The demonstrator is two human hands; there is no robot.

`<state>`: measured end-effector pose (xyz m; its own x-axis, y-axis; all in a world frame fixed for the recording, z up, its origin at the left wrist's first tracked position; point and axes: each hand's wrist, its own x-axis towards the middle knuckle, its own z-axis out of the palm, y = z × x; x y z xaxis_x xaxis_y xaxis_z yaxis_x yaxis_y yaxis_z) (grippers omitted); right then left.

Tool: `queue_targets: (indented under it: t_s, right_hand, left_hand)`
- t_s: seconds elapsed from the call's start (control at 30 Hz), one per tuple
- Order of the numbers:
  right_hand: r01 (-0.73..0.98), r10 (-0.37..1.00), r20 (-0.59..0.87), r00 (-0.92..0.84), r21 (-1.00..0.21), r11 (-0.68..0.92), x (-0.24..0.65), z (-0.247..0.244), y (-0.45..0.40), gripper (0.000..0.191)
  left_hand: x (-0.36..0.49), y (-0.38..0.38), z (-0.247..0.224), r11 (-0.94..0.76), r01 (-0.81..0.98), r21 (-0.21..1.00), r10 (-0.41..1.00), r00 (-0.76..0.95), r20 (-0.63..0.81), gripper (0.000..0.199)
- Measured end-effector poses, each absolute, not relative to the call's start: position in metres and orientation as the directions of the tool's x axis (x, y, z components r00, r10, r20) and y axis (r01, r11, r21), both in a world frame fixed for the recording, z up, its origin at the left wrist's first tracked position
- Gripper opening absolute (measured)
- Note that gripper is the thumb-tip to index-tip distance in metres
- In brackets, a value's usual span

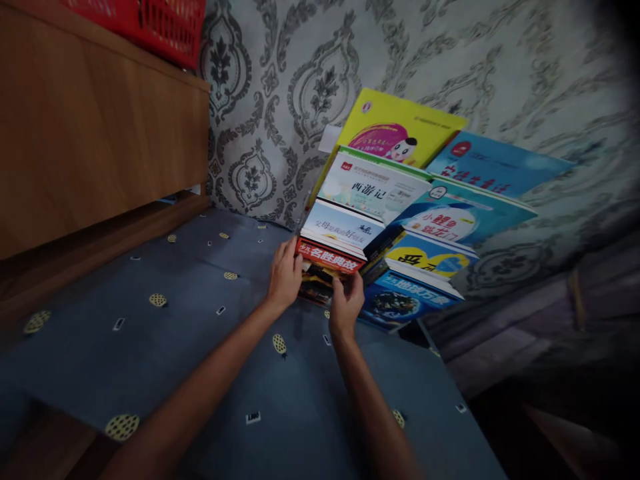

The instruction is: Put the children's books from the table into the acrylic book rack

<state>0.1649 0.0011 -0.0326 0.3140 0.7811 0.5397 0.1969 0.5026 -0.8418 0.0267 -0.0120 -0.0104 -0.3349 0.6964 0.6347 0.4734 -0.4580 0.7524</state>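
Observation:
My left hand point(285, 275) grips the left edge of a red-topped book point(327, 256) with a dark lower cover. On that book's right edge, near the bottom, my right hand point(347, 305) has its fingers and thumb closed. Behind it rise a pale blue book point(343, 225), a white and green book point(377, 187) and a tall yellow book point(403, 121), stepped like a rack. A second column to the right holds a dark blue globe book point(395, 303), a blue and yellow book point(430, 260), a teal book point(447, 217) and a light blue book point(500, 163).
The books stand on a grey-blue tablecloth point(190, 353) with pineapple prints, against a patterned wall point(280, 87). At left is a wooden cabinet point(105, 120) with a red plastic basket point(170, 30) on top. Folded purplish fabric point(530, 333) lies beyond the table's right edge.

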Motion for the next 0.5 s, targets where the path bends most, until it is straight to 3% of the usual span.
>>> queue_targets:
  t_s: [0.5]
  right_hand:
    - [0.241, 0.751, 0.560, 0.349, -0.828, 0.506, 0.1620, -0.0308, -0.0001, 0.053]
  left_hand:
    - [0.0202, -0.0096, -0.0047, -0.477, 0.460, 0.749, 0.692, -0.329, 0.643, 0.038]
